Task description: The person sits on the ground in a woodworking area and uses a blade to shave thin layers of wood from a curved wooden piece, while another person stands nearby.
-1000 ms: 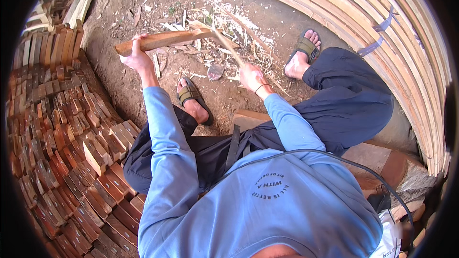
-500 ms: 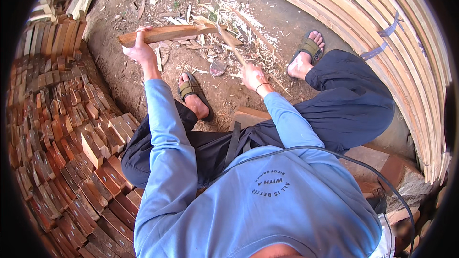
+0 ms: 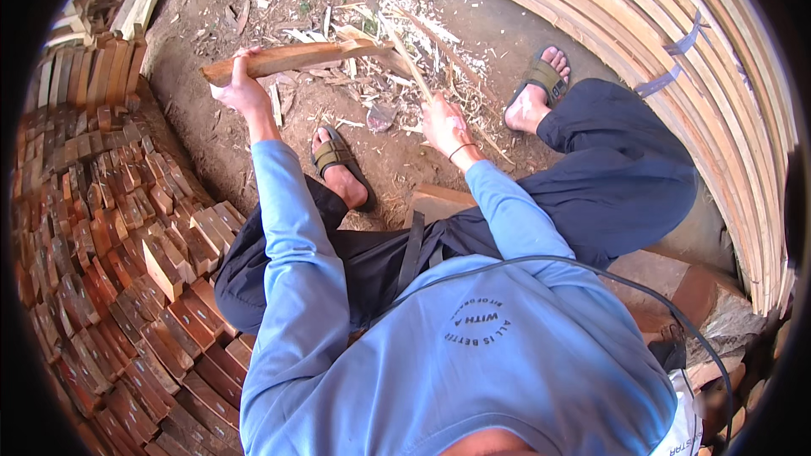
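My left hand [image 3: 242, 89] grips the near-left end of a rough piece of wood [image 3: 291, 60], fingers wrapped over its top edge. The piece reaches right over the chips, its far end slanting down beside a block [image 3: 395, 62] on the ground. My right hand [image 3: 445, 123] is closed round the slim wooden handle [image 3: 411, 63] of a tool. That handle points up and away, crossing close to the far end of the wood. The tool's head is too blurred to make out, and whether it touches the wood I cannot tell.
Wood chips and shavings [image 3: 435, 42] litter the dirt floor between my sandalled feet [image 3: 342, 165]. Stacked wooden blocks [image 3: 127, 287] fill the left side. Long bent planks [image 3: 676, 34] bound with strips curve round the right. A black cable [image 3: 625, 277] crosses my shirt.
The tool has swung slightly up and away, its far end now beyond the wood's edge. My right hand has shifted a little left; the held wood has moved slightly left.
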`<state>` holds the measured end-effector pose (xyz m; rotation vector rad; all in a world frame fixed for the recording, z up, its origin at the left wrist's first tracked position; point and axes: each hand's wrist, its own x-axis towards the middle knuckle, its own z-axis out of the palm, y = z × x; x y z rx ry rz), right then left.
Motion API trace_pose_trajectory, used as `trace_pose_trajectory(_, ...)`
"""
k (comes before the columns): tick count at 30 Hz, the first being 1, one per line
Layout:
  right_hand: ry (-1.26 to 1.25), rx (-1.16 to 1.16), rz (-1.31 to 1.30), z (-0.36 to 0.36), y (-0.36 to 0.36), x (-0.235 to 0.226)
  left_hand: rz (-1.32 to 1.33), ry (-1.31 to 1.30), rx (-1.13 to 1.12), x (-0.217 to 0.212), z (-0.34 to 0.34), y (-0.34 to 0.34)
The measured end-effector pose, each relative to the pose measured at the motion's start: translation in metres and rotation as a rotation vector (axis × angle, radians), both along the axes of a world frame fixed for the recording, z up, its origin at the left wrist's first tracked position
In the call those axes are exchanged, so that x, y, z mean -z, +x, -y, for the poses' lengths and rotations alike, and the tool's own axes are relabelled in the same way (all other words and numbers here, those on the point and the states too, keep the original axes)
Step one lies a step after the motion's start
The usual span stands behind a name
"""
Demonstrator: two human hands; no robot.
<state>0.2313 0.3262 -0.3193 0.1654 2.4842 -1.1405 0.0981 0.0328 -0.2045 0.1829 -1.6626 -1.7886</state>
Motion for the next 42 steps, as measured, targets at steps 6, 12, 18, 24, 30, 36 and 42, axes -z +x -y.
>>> trace_pose_trajectory(6, 0.092, -0.173, 0.005, -0.009, 0.017, 0.043, -0.013, 0.017, -0.004, -0.002, -0.001, -0.003)
trace_pose_trajectory(12, -0.047, 0.059, 0.036, 0.001, -0.005, -0.031, -0.021, -0.02, 0.004, 0.004, 0.008, -0.001)
trace_pose_trajectory(18, 0.017, -0.134, 0.042, -0.005, 0.007, 0.026, 0.006, -0.016, -0.01, -0.002, 0.002, -0.001)
trace_pose_trajectory(24, 0.032, -0.093, 0.018, -0.006, 0.005, 0.007, -0.02, -0.021, 0.006, 0.001, 0.004, -0.001)
trace_pose_trajectory(30, -0.067, 0.079, 0.058, -0.006, -0.008, -0.046, -0.029, -0.005, 0.034, 0.0, 0.001, 0.0)
trace_pose_trajectory(36, 0.037, -0.125, 0.012, -0.011, 0.008, 0.013, -0.03, -0.004, 0.044, -0.002, 0.004, -0.002)
trace_pose_trajectory(42, 0.019, 0.018, 0.009, -0.004, 0.014, 0.001, -0.033, -0.001, 0.056, 0.0, 0.002, 0.0)
